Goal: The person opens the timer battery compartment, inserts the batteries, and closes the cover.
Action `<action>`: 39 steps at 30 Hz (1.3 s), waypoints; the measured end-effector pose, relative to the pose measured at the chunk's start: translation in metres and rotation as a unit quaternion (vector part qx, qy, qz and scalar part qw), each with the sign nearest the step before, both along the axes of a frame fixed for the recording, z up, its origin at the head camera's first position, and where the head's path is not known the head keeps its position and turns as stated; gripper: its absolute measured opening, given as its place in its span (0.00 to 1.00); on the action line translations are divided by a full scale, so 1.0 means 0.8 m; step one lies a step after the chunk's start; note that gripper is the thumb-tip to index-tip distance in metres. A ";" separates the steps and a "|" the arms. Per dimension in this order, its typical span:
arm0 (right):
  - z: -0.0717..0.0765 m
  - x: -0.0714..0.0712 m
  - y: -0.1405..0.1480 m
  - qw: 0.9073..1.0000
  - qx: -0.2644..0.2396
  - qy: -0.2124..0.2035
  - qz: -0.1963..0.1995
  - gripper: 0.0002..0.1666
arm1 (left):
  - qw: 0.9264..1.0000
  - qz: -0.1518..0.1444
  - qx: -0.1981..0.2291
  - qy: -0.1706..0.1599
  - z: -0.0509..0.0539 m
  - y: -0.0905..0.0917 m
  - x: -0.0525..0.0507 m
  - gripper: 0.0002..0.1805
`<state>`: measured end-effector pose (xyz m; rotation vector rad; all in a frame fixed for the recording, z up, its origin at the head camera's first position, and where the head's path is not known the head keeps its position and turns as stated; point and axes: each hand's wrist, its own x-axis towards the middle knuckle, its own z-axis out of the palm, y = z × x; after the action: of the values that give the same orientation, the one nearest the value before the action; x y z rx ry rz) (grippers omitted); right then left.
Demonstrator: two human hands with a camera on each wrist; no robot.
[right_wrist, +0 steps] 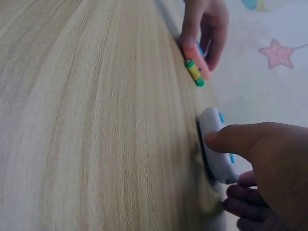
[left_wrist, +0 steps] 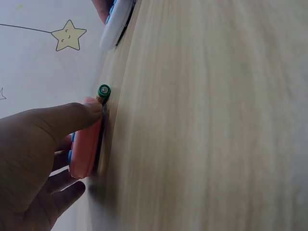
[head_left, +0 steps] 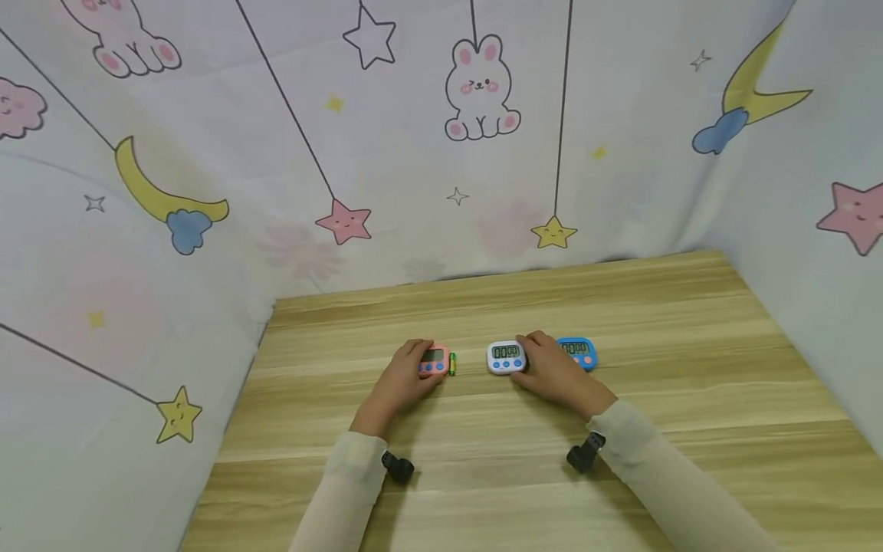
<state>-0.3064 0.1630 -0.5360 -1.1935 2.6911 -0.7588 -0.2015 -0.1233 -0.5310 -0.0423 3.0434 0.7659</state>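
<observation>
My left hand (head_left: 407,376) grips a pink digital timer (head_left: 433,358) by its edges, with the thumb on the near edge. The part of its screen that shows looks blank. Right beside that timer lies a small green and yellow battery (head_left: 452,363). A white digital timer (head_left: 506,357) with blue buttons reads zeros; my right hand (head_left: 555,372) holds it at its right end, thumb on the near edge in the right wrist view. Partly hidden behind the right hand is a blue digital timer (head_left: 586,353) with a lit display.
A wood-grain table (head_left: 469,475) carries all the timers. White cloth walls (head_left: 414,153) with printed rabbits, stars and moons stand along its back and sides. Each sleeve has a small black camera (head_left: 398,466) strapped at the wrist.
</observation>
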 end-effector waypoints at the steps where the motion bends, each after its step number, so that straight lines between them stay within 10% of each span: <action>1: 0.001 0.000 0.000 1.000 -0.001 -0.004 -0.001 0.45 | 1.000 0.001 0.003 0.003 0.000 0.000 0.000 0.38; 12: 0.004 -0.004 0.004 1.000 -0.024 -0.008 -0.011 0.47 | 0.999 0.019 0.015 0.039 0.000 0.000 -0.005 0.38; 18: 0.005 -0.004 0.012 0.995 -0.092 -0.043 -0.024 0.41 | 0.991 0.004 0.071 0.114 0.006 0.021 -0.012 0.38; 27: 0.001 0.004 0.022 0.956 -0.262 -0.130 -0.012 0.31 | 0.974 -0.001 0.125 0.187 -0.005 0.071 -0.011 0.37; 36: -0.011 0.011 0.011 0.916 -0.324 -0.237 0.007 0.26 | 0.960 -0.003 0.176 0.217 -0.024 0.117 -0.018 0.39; 39: -0.011 0.017 0.008 0.921 -0.302 -0.246 0.002 0.25 | 0.955 -0.010 0.187 0.231 -0.026 0.131 -0.020 0.40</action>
<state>-0.2931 0.1696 -0.5449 -0.9129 2.0883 -1.7074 -0.2176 -0.0188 -0.5521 0.1970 3.2294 1.5310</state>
